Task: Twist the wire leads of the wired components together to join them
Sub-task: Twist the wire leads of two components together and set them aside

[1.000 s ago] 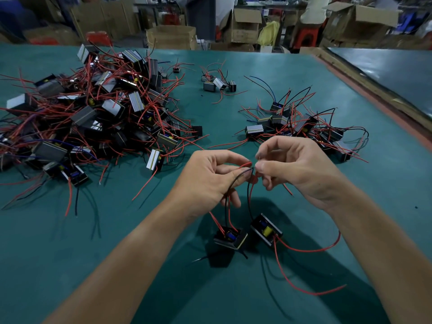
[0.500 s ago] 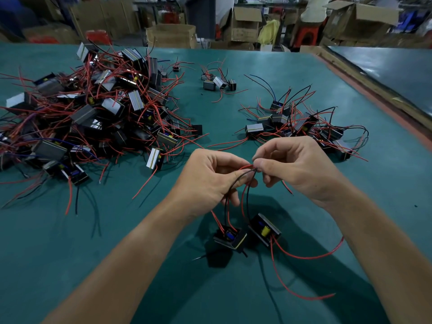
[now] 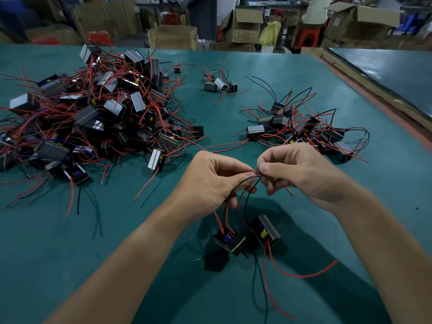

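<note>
Two small black wired components hang just above the green table, the left component and the right component, side by side. Red and black wire leads rise from them to my hands. My left hand holds the leads in its curled fingers. My right hand pinches the lead ends between thumb and forefinger, right where they meet my left fingertips. Loose red leads trail from the right component over the table.
A big heap of components with red leads covers the left of the green table. A smaller pile lies behind my right hand, a few more components farther back. Cardboard boxes stand beyond the table.
My hands stayed together while the fingers worked the lead ends. The two components swung slightly, and the trailing red lead shifted on the table.
</note>
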Available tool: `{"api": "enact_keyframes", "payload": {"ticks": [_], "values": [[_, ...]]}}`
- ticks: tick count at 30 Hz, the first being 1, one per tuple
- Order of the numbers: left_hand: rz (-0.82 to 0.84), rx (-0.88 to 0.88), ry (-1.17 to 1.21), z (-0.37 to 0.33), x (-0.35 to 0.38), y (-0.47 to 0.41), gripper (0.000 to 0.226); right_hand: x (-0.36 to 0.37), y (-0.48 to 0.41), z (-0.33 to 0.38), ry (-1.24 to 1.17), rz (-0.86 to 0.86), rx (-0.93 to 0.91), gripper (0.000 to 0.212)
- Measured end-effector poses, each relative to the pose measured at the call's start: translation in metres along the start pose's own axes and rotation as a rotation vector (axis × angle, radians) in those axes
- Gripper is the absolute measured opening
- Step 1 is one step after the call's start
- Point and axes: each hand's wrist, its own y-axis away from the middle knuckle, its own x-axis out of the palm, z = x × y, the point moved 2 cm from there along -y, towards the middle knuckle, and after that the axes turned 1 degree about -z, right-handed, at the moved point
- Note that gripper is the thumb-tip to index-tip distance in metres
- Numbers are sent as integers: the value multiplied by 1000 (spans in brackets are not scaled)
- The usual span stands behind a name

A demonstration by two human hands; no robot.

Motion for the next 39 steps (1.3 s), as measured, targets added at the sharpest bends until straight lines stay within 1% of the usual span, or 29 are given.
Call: {"api": "enact_keyframes", "payload": {"ticks": [3, 6, 8, 14, 15, 17, 18, 19, 22, 24, 27, 29, 32, 34, 36, 38, 39], "values": [[10, -3, 28, 0, 2, 1, 13, -1, 0, 0, -59, 40, 58, 23], [25, 8, 31, 0, 2, 2, 11, -2, 0, -1, -117, 66, 135, 15], [42, 11, 23, 0, 3, 2, 13, -2, 1, -2, -155, 95, 204, 11], [67, 71, 12, 3, 4, 1, 18, 1, 3, -3, -290, 200, 421, 9], [67, 92, 9, 3, 4, 1, 17, 1, 4, -3, -324, 218, 455, 9], [67, 131, -5, 4, 4, 1, 16, 1, 4, -5, -367, 242, 497, 23], [68, 149, -14, 4, 3, 1, 15, 0, 4, -5, -369, 244, 502, 26], [70, 164, -24, 4, 4, 1, 14, 0, 4, -5, -367, 246, 504, 25], [78, 182, -39, 4, 3, 1, 13, 0, 3, -6, -360, 236, 508, 8], [82, 186, -36, 4, 3, 1, 13, 0, 3, -7, -351, 233, 501, 12], [70, 176, -24, 4, 2, 1, 19, 1, 4, -7, -304, 235, 462, 18], [36, 173, -16, 3, 1, 0, 21, 2, 3, -6, -326, 217, 406, 12], [-29, 156, -2, 4, -1, -2, 20, 3, -2, -6, -323, 92, 280, 6], [-66, 135, -15, 6, -2, -3, 21, 3, -4, -6, -276, -6, 192, 9], [-93, 116, -32, 7, -3, -4, 22, 3, -5, -5, -211, -57, 122, 10], [-119, 106, -28, 8, -4, -5, 22, 4, -5, -5, -149, -82, 70, 4], [-130, 102, -23, 8, -5, -5, 22, 3, -5, -6, -98, -107, 36, 8]]}}
